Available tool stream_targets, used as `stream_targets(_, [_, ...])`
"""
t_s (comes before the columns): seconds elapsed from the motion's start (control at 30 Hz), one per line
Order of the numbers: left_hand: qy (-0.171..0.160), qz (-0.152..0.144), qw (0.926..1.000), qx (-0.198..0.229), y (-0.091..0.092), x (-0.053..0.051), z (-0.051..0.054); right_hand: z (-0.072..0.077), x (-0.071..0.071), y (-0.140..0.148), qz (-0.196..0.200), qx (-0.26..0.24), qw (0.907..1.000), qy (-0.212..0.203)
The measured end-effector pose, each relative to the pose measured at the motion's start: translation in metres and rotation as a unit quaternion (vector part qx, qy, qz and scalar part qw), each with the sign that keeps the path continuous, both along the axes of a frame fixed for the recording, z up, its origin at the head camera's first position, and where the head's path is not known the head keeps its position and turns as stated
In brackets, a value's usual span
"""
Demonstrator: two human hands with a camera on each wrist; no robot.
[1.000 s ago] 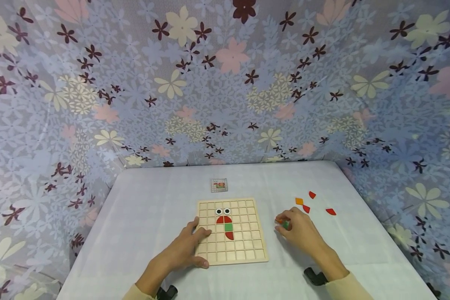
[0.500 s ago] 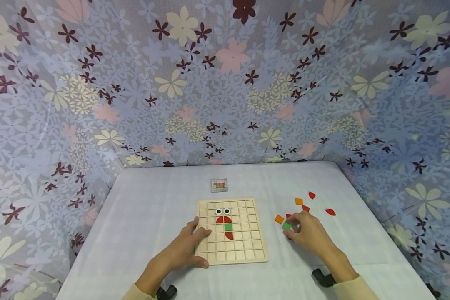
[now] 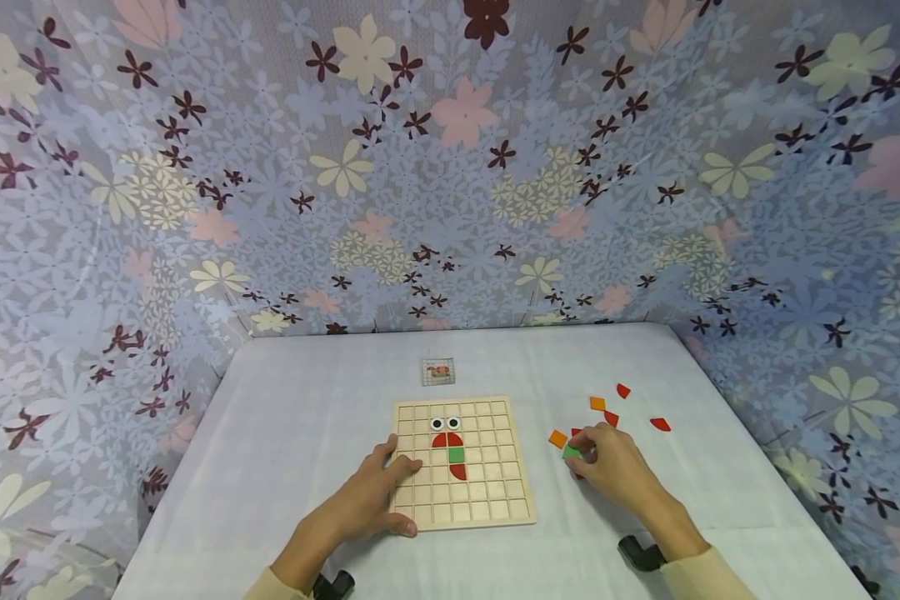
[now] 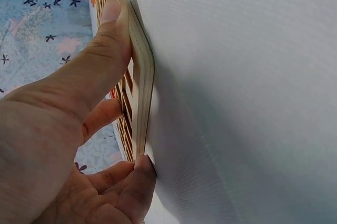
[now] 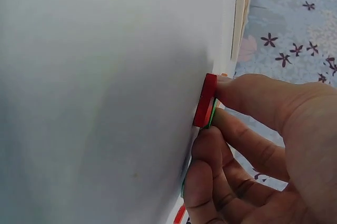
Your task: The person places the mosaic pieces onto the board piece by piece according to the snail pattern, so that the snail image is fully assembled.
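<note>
My left hand (image 3: 375, 492) holds the near left part of a wooden grid board (image 3: 495, 492). Its thumb (image 4: 100, 50) lies along the near edge, other fingertips touch the left side, and one finger reaches over the top. On the board are two eye tiles (image 3: 446, 423), red quarter-round tiles (image 3: 458, 472) and a green square tile (image 3: 457, 454). Right of the board, my right hand (image 3: 611, 458) pinches another green square tile (image 3: 571, 451) at the tabletop. A red tile (image 5: 206, 100) sits close by the thumb; part of the pile is hidden behind the fingers.
An orange square tile (image 3: 558, 438) lies just left of the right hand. Farther off are another orange tile (image 3: 597, 403) and several red tiles (image 3: 660, 424). A small picture card (image 3: 438, 371) lies beyond the board. Floral cloth (image 3: 450, 208) surrounds the white table (image 3: 307, 400).
My right hand has drawn back a little to the right, uncovering an orange tile that was under its fingertips. My left hand and the board have stayed put.
</note>
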State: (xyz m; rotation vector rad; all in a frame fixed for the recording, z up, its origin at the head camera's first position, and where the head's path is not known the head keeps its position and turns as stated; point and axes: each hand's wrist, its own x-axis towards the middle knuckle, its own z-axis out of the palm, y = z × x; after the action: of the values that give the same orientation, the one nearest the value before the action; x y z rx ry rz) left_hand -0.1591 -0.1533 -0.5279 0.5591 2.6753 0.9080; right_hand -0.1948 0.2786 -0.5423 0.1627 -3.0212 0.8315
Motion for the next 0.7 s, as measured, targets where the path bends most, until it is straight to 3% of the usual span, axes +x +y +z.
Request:
stream_targets(0.43, [0.002, 0.000, 1.0000, -0.002, 0.001, 0.001, 0.002, 0.004, 0.003, -0.005, 0.005, -0.002, 0.9999, 0.013])
stream_targets(0.7, [-0.001, 0.001, 1.0000, -0.003, 0.002, 0.002, 0.004, 0.008, 0.004, -0.016, 0.029, -0.010, 0.9991, 0.030])
